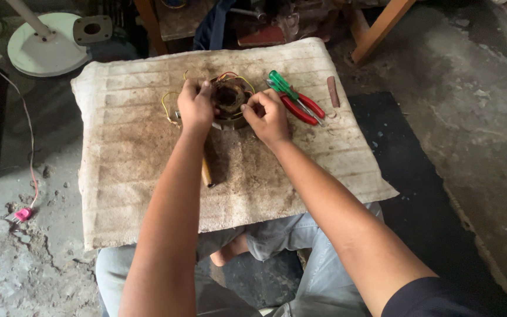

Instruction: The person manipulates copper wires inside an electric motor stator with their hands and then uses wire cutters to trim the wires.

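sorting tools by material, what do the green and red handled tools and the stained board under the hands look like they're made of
The green-handled screwdriver: glossy handle, probably plastic. The red-handled pliers: smooth red grips, likely plastic or rubber sleeves over metal. The pale ridged board: matte, parallel ribs, dusty brown stains; possibly foam or fibre sheet, hard to tell.

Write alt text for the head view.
Both hands, left hand and right hand, grip a round motor stator with coloured wires on a dirty ribbed board across the person's lap. Red-handled pliers and a green screwdriver lie just right.
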